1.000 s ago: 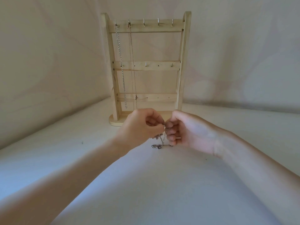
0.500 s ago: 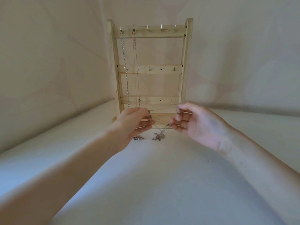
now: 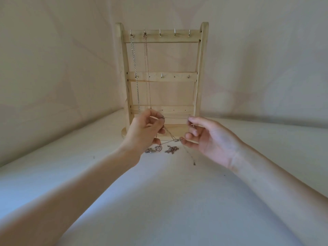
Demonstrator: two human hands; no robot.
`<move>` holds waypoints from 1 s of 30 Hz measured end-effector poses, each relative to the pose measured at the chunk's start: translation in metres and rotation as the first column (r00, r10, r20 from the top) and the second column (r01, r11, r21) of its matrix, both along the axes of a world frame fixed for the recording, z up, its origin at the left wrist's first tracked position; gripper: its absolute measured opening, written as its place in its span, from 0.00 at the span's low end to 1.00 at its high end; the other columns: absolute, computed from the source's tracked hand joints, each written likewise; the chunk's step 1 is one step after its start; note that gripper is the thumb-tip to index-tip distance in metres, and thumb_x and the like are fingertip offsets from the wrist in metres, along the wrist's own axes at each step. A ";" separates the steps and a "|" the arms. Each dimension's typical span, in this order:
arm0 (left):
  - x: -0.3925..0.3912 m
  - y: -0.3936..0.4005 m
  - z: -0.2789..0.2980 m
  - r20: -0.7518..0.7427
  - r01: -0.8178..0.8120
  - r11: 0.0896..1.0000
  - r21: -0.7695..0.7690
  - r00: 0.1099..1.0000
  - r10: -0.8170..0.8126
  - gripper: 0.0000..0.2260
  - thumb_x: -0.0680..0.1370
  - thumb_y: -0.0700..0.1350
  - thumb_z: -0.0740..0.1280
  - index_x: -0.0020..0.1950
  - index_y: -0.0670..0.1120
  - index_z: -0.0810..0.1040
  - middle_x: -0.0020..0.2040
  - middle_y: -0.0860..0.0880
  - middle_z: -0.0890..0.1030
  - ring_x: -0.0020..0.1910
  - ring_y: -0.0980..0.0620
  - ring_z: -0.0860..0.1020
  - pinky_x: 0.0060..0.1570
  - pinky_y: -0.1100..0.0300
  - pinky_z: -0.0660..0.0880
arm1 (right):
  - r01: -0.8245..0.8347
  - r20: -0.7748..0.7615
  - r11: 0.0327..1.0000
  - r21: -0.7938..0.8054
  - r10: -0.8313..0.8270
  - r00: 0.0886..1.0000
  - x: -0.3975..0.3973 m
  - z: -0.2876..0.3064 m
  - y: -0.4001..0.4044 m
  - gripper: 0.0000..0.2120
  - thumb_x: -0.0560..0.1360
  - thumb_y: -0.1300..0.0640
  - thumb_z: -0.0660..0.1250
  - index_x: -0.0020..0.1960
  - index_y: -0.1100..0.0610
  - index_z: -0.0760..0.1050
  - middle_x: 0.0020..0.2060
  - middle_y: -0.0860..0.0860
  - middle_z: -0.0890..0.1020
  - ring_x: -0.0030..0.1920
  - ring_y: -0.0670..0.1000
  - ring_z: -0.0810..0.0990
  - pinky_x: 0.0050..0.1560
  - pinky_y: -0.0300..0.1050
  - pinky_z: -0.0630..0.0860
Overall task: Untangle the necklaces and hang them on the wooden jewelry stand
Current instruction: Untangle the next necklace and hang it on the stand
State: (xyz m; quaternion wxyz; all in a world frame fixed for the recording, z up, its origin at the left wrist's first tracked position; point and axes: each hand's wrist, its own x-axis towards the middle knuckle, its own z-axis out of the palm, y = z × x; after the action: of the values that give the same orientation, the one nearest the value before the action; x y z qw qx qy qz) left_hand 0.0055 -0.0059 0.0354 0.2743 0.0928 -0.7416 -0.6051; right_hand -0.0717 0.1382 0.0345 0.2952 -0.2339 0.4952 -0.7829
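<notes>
Pulled my hands apart since a sec ago: left hand [image 3: 145,134] & right hand [image 3: 205,137], fingers curled, pinching tangled necklaces [image 3: 173,140], strands now taut in front of wooden jewelry stand [image 3: 161,37] base; knot loosening, two chains [image 3: 135,71] already hung

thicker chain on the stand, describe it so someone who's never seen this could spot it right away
Find the wooden jewelry stand upright against the pale backdrop. On its top rail, the thicker chain hangs from the leftmost hook. Its links are chunkier and brighter than the fine chain on the next hook.
</notes>
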 end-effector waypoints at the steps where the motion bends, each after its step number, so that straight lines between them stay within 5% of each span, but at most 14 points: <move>1: 0.000 0.002 0.000 0.004 0.001 1.000 -0.027 1.000 -0.001 0.05 0.79 0.39 0.62 0.43 0.47 0.73 0.35 0.49 0.75 0.28 0.64 0.75 0.24 0.69 0.70 | -0.011 0.004 1.000 -0.013 0.011 1.000 0.001 0.001 0.000 0.08 0.76 0.59 0.62 0.38 0.58 0.72 0.22 0.49 0.69 0.25 0.47 0.73 0.39 0.43 0.78; 10: 0.002 0.005 -0.003 0.040 0.012 0.995 -0.094 0.999 -0.008 0.08 0.80 0.42 0.61 0.40 0.46 0.72 0.29 0.52 0.78 0.22 0.56 0.72 0.18 0.68 0.61 | -0.016 0.047 0.982 -0.189 0.025 0.999 0.004 0.006 0.000 0.05 0.74 0.65 0.63 0.46 0.57 0.74 0.29 0.50 0.73 0.25 0.46 0.67 0.31 0.38 0.73; 13: 0.000 0.003 -0.005 0.066 -0.028 0.987 -0.157 0.997 0.039 0.13 0.80 0.44 0.59 0.36 0.45 0.73 0.26 0.52 0.77 0.21 0.57 0.70 0.19 0.69 0.61 | 0.013 -0.171 0.999 0.042 -0.005 0.985 0.006 0.002 -0.003 0.07 0.74 0.69 0.61 0.43 0.61 0.76 0.29 0.49 0.76 0.27 0.46 0.69 0.32 0.38 0.73; 16: 0.001 0.001 -0.005 0.114 -0.023 0.985 -0.171 0.993 0.043 0.15 0.80 0.46 0.60 0.34 0.45 0.75 0.24 0.54 0.75 0.21 0.58 0.68 0.21 0.66 0.61 | 0.217 -0.525 0.899 0.382 0.018 0.851 0.010 -0.006 -0.006 0.09 0.73 0.68 0.63 0.40 0.61 0.80 0.34 0.49 0.79 0.32 0.46 0.72 0.39 0.39 0.76; 21: 0.003 0.003 -0.001 0.155 0.060 0.980 -0.190 0.987 -0.031 0.15 0.79 0.47 0.61 0.34 0.45 0.77 0.23 0.55 0.72 0.19 0.58 0.64 0.21 0.68 0.61 | 0.170 -0.543 0.796 0.582 0.224 0.809 0.012 -0.006 -0.004 0.04 0.70 0.62 0.71 0.42 0.63 0.82 0.38 0.55 0.82 0.37 0.48 0.78 0.47 0.39 0.76; 25: 0.003 0.002 -0.002 0.170 0.102 0.960 -0.262 0.984 -0.058 0.15 0.79 0.47 0.63 0.33 0.45 0.78 0.23 0.55 0.72 0.19 0.58 0.64 0.21 0.69 0.61 | 0.325 -0.640 0.709 0.626 0.230 0.733 0.010 -0.008 -0.005 0.05 0.69 0.62 0.72 0.34 0.58 0.82 0.29 0.50 0.82 0.36 0.46 0.79 0.49 0.40 0.74; 30: 0.003 -0.002 0.002 0.252 0.080 0.930 -0.359 0.968 0.015 0.15 0.78 0.50 0.63 0.32 0.49 0.77 0.25 0.58 0.75 0.23 0.63 0.69 0.24 0.67 0.62 | 0.380 -0.687 0.764 0.522 0.113 0.718 0.006 -0.007 -0.004 0.04 0.70 0.61 0.71 0.37 0.59 0.82 0.28 0.49 0.81 0.33 0.47 0.79 0.50 0.48 0.77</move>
State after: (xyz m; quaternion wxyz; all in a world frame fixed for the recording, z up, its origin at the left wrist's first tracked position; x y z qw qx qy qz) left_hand 0.0086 -0.0078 0.0370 0.1807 0.1032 -0.8716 -0.4439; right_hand -0.0659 0.1345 0.0279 0.0908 -0.3528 0.8168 -0.4474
